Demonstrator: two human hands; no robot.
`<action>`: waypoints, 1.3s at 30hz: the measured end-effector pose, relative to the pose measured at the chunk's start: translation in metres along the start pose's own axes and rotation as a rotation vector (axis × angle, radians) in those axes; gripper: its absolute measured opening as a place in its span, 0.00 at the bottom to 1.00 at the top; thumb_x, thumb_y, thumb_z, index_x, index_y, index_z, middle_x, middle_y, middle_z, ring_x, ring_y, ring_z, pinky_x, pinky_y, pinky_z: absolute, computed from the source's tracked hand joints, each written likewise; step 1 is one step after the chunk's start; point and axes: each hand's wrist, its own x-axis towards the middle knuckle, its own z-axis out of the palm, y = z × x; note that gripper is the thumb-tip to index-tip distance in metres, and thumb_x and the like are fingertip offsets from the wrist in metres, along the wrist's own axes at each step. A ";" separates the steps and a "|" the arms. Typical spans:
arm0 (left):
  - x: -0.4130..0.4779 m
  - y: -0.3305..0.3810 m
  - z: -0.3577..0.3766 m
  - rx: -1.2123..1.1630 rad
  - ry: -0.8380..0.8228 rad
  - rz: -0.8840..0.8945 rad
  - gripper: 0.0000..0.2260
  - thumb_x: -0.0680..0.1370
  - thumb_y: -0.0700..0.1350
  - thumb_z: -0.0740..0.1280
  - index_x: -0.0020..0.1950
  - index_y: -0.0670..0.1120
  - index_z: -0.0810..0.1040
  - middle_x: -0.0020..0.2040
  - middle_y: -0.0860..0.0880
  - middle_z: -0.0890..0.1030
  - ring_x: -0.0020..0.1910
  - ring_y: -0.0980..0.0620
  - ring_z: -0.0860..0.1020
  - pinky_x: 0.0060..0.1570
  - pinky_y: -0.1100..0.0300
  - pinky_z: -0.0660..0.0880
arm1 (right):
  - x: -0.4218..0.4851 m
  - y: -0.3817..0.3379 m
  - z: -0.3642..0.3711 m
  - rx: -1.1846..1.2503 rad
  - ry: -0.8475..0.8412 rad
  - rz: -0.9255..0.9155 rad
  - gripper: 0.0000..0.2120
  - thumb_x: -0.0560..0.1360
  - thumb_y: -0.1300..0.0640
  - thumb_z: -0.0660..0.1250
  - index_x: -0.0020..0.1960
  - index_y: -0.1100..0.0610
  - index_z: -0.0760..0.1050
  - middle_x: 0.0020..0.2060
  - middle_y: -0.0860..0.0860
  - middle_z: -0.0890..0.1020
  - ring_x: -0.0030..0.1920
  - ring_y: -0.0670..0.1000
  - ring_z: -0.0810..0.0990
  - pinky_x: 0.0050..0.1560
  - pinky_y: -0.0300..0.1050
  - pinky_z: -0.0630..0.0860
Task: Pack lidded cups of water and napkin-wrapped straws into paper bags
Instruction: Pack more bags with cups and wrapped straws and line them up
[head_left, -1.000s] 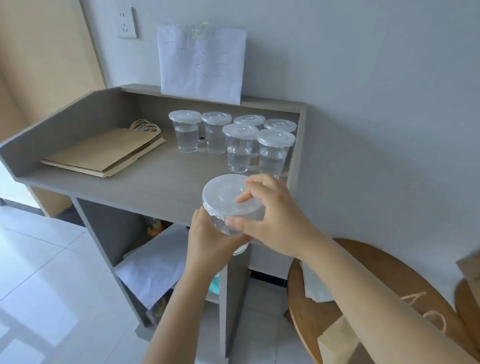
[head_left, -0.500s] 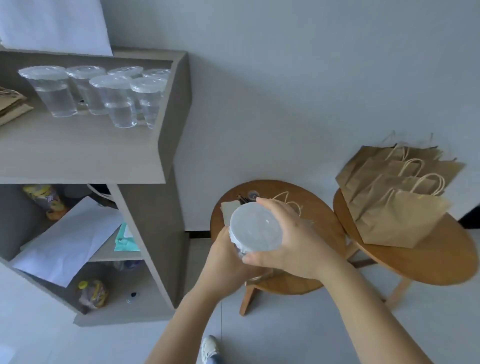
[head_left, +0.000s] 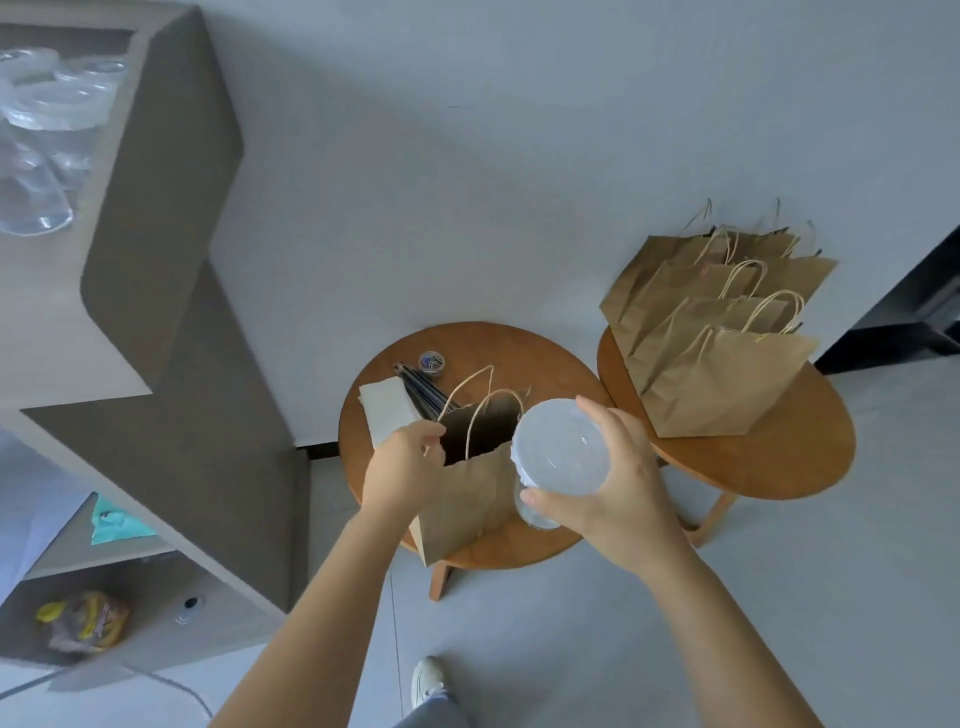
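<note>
While the right hand (head_left: 618, 483) curls thumb and fingers round the top of the cup (head_left: 558, 447), just at its lid, the cup hangs upright above the near right edge of the open bag (head_left: 467, 499), not yet inside it. Thin clear plastic filled with water will likely feel weighty for its size and give under a squeeze. The snap-on lid could pop if pressed, so a firm hold on the wall below the rim looks safest, though smooth plastic may slip.

Just left of that grip, the left hand (head_left: 402, 462) pinches the bag's rim, holding the mouth spread. The paper looks light, floppy and easy to tear.

Beneath both stands a round wooden table (head_left: 519, 348), with napkins (head_left: 387, 410) and dark straws (head_left: 421, 387) beyond the bag. To the right of the grip, a second table (head_left: 779, 467) carries a row of standing bags (head_left: 722, 374). Far to the left, a grey counter (head_left: 171, 260) holds more cups (head_left: 41, 130), and a pale floor (head_left: 779, 597) lies below.
</note>
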 end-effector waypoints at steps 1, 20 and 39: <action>0.013 -0.001 0.008 0.043 -0.008 0.000 0.14 0.80 0.39 0.59 0.64 0.49 0.77 0.60 0.48 0.79 0.51 0.52 0.78 0.45 0.65 0.74 | 0.006 0.004 -0.001 -0.024 -0.001 0.010 0.45 0.58 0.47 0.80 0.70 0.44 0.62 0.59 0.40 0.63 0.60 0.42 0.64 0.52 0.36 0.66; 0.064 -0.021 0.053 0.874 -0.324 0.151 0.53 0.63 0.78 0.58 0.78 0.49 0.49 0.79 0.46 0.48 0.76 0.39 0.40 0.67 0.31 0.36 | 0.107 0.002 0.044 0.027 0.104 0.075 0.49 0.59 0.41 0.79 0.72 0.41 0.54 0.65 0.43 0.63 0.60 0.43 0.65 0.53 0.40 0.72; 0.066 -0.024 0.031 0.740 -0.400 0.218 0.48 0.65 0.74 0.64 0.76 0.47 0.57 0.78 0.49 0.52 0.76 0.44 0.36 0.68 0.40 0.30 | 0.160 0.056 0.120 -1.025 -0.865 -0.459 0.53 0.64 0.42 0.73 0.76 0.56 0.45 0.67 0.58 0.61 0.66 0.59 0.62 0.61 0.49 0.67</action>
